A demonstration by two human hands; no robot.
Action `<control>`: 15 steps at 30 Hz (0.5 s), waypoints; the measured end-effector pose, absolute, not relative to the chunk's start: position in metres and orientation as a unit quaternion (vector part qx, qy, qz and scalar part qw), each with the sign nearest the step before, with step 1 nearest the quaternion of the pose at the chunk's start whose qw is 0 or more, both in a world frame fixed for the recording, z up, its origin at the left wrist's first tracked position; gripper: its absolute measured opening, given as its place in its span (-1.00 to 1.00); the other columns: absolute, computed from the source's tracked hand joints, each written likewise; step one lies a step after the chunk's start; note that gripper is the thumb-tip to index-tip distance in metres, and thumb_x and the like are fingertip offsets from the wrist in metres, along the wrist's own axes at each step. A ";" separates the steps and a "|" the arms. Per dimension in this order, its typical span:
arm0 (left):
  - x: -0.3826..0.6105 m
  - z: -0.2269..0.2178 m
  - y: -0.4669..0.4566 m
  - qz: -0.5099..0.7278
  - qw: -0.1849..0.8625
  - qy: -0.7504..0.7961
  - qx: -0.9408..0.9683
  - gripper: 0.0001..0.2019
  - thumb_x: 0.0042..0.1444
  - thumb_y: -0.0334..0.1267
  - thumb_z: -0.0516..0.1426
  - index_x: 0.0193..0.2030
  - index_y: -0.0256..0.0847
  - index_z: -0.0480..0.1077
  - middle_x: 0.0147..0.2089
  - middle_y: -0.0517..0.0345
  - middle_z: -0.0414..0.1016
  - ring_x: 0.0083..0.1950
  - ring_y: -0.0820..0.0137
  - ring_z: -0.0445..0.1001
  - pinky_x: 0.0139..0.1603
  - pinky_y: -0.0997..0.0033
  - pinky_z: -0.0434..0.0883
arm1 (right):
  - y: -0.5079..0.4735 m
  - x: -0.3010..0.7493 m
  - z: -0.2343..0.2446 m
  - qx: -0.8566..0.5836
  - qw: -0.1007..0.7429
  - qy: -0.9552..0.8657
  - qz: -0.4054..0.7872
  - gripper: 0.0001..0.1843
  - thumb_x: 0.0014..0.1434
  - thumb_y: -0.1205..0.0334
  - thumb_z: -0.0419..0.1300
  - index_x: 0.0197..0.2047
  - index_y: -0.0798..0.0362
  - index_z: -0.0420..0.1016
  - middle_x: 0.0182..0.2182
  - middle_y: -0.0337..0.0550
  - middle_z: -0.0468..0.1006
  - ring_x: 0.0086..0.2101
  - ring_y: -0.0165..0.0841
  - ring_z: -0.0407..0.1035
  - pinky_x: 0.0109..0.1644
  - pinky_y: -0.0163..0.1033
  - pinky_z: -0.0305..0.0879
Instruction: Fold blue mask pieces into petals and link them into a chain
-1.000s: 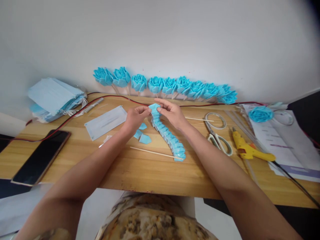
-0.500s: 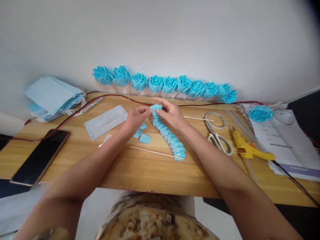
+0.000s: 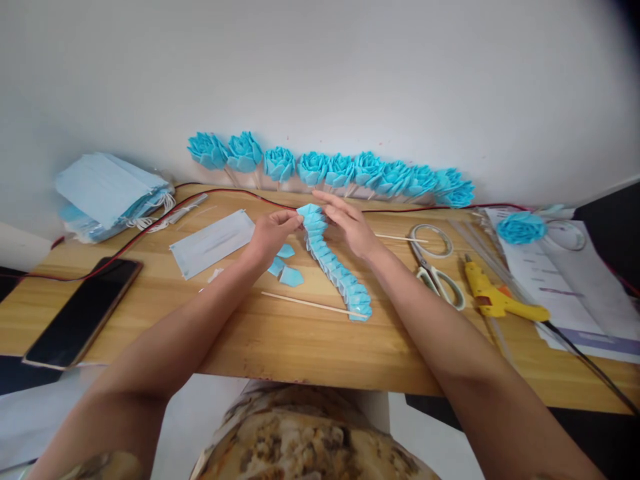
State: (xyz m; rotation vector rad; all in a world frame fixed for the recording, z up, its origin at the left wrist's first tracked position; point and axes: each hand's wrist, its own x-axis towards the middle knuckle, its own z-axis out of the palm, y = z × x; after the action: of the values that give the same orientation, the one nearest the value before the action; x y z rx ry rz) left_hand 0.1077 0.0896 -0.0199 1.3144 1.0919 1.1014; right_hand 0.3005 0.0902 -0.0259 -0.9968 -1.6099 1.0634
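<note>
A long strip of overlapping blue petals (image 3: pixel 334 265) runs diagonally across the wooden table, its near end lying over the tip of a thin wooden stick (image 3: pixel 305 304). My left hand (image 3: pixel 274 233) pinches the left edge of the strip's far end between thumb and fingers. On the other side of that end, my right hand (image 3: pixel 349 223) has its fingers stretched out, close beside the strip; whether it touches is hard to make out. Several loose blue petals (image 3: pixel 291 276) lie just below my left hand.
Blue flowers on sticks (image 3: pixel 340 171) lean along the wall. To the left are stacked masks (image 3: pixel 105 190), a flat mask (image 3: pixel 213 244) and a phone (image 3: pixel 83 313). On the right lie scissors (image 3: pixel 440 283), a tape roll (image 3: pixel 447 252), a yellow glue gun (image 3: pixel 495 293) and another blue flower (image 3: pixel 521 227).
My right thumb has come off the strip's far end, and the right hand has shifted slightly right with fingers straighter. The left hand keeps its pinch.
</note>
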 end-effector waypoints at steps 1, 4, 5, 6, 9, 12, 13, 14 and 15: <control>0.108 -0.021 0.090 0.461 0.527 0.455 0.550 -0.72 -0.07 -0.02 0.32 -0.46 -0.22 0.53 -0.43 0.15 0.55 -0.31 0.36 0.46 -0.10 0.36 0.41 | 0.090 0.300 -0.026 -0.403 0.470 -0.648 0.443 -0.49 0.25 -0.04 0.18 0.21 -0.06 0.46 -0.18 -0.20 0.59 -0.15 -0.31 0.45 0.02 -0.16 0.41; 0.108 -0.022 0.090 0.462 0.526 0.454 0.551 -0.71 -0.07 0.00 0.32 -0.46 -0.22 0.52 -0.43 0.15 0.55 -0.31 0.37 0.46 -0.10 0.36 0.41 | 0.092 0.299 -0.029 -0.392 0.480 -0.632 0.466 -0.47 0.14 0.04 0.29 0.17 -0.06 0.47 -0.30 -0.26 0.52 -0.28 -0.35 0.40 -0.16 -0.23 0.39; 0.108 -0.022 0.089 0.460 0.526 0.454 0.552 -0.71 -0.07 0.00 0.32 -0.46 -0.21 0.52 -0.43 0.15 0.55 -0.31 0.36 0.46 -0.10 0.36 0.41 | 0.093 0.298 -0.030 -0.392 0.481 -0.632 0.464 -0.47 0.12 0.06 0.30 0.16 -0.06 0.47 -0.34 -0.27 0.49 -0.32 -0.37 0.37 -0.22 -0.24 0.37; 0.109 -0.022 0.089 0.458 0.527 0.455 0.553 -0.71 -0.06 -0.01 0.32 -0.46 -0.21 0.53 -0.43 0.14 0.56 -0.30 0.36 0.46 -0.11 0.36 0.41 | 0.094 0.297 -0.031 -0.396 0.482 -0.633 0.458 -0.48 0.11 0.07 0.30 0.16 -0.06 0.47 -0.37 -0.28 0.47 -0.36 -0.38 0.35 -0.26 -0.25 0.35; 0.109 -0.021 0.088 0.449 0.529 0.457 0.557 -0.75 -0.04 -0.05 0.29 -0.47 -0.22 0.52 -0.42 0.13 0.56 -0.30 0.36 0.47 -0.11 0.37 0.40 | 0.095 0.295 -0.033 -0.411 0.488 -0.637 0.432 -0.51 0.10 0.13 0.29 0.12 -0.06 0.49 -0.44 -0.32 0.40 -0.43 -0.41 0.29 -0.33 -0.27 0.30; 0.109 -0.020 0.089 0.449 0.527 0.455 0.561 -0.77 -0.04 -0.09 0.28 -0.49 -0.22 0.50 -0.43 0.14 0.55 -0.32 0.37 0.46 -0.11 0.37 0.39 | 0.094 0.294 -0.031 -0.412 0.494 -0.633 0.430 -0.54 0.09 0.18 0.26 0.10 -0.03 0.51 -0.44 -0.31 0.43 -0.43 -0.40 0.31 -0.31 -0.26 0.32; 0.109 -0.020 0.089 0.450 0.526 0.455 0.560 -0.78 -0.04 -0.10 0.28 -0.49 -0.22 0.50 -0.43 0.15 0.55 -0.32 0.37 0.46 -0.11 0.37 0.39 | 0.093 0.295 -0.030 -0.409 0.495 -0.629 0.437 -0.54 0.10 0.18 0.25 0.10 -0.02 0.51 -0.42 -0.30 0.46 -0.40 -0.39 0.34 -0.27 -0.25 0.35; 0.109 -0.020 0.089 0.450 0.526 0.455 0.560 -0.78 -0.03 -0.10 0.28 -0.48 -0.22 0.50 -0.43 0.15 0.55 -0.32 0.37 0.46 -0.11 0.37 0.40 | 0.093 0.295 -0.029 -0.405 0.496 -0.626 0.446 -0.55 0.10 0.19 0.23 0.10 -0.02 0.52 -0.38 -0.28 0.51 -0.36 -0.37 0.39 -0.21 -0.23 0.38; 0.109 -0.020 0.090 0.451 0.525 0.456 0.559 -0.78 -0.04 -0.09 0.27 -0.48 -0.22 0.50 -0.43 0.14 0.55 -0.33 0.37 0.46 -0.11 0.36 0.40 | 0.092 0.296 -0.027 -0.401 0.495 -0.622 0.456 -0.55 0.12 0.18 0.21 0.10 -0.02 0.52 -0.33 -0.26 0.55 -0.30 -0.35 0.43 -0.14 -0.21 0.40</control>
State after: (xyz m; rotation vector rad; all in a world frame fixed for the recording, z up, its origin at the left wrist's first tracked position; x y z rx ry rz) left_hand 0.1088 0.0896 -0.0198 1.3381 1.0915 1.0790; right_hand 0.2961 0.0916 -0.0271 -0.9710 -1.5067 1.1055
